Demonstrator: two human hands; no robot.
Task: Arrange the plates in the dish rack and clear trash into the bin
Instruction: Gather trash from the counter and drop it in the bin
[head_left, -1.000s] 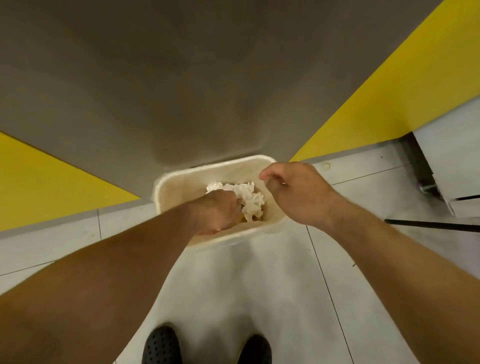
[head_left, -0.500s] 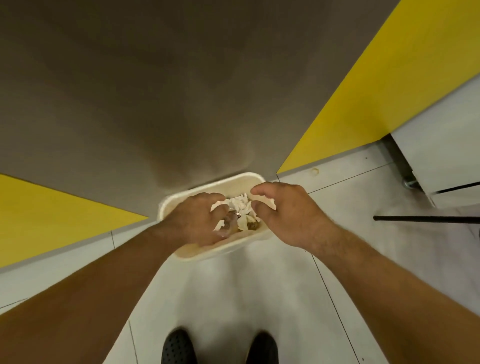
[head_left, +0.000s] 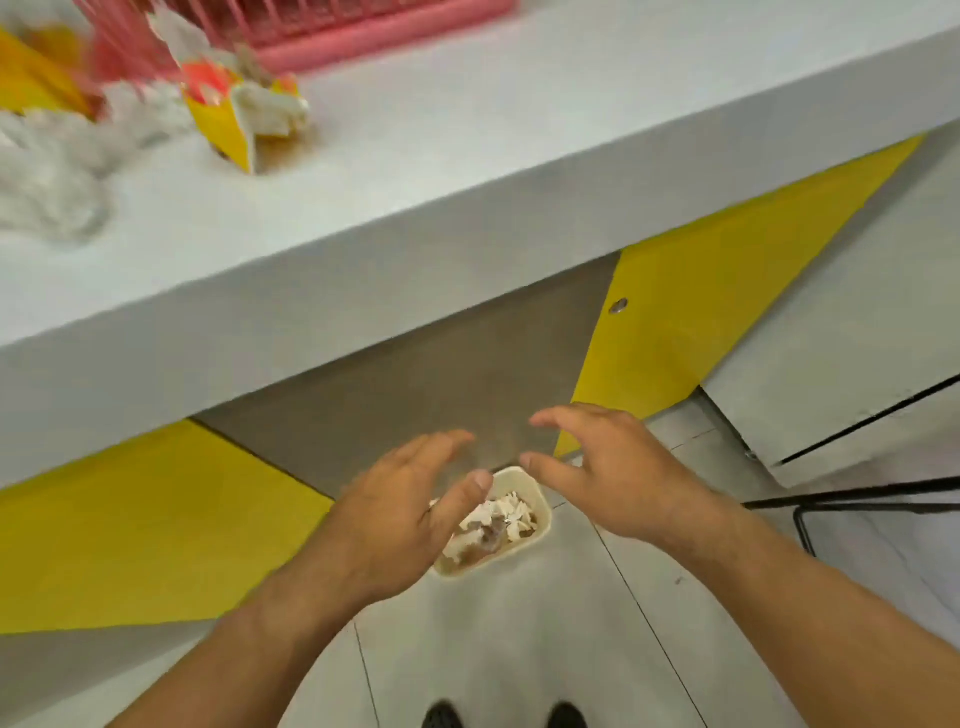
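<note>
Head view: bin (head_left: 543, 512) lies below left hand (head_left: 395, 514) and right hand (head_left: 608, 467).

Our left hand (head_left: 400, 514) covers the left half of the bin (head_left: 522, 480), its fingertips (head_left: 457, 439) smeared by motion. Beyond the bin, on the worktop (head_left: 519, 130), the pink dish rack (head_left: 363, 31) is blurred and cut by the top edge; the wrappers (head_left: 228, 124) and white paper (head_left: 52, 171) blur too. Below the bin, the frame crops our shoes (head_left: 441, 717).
</note>
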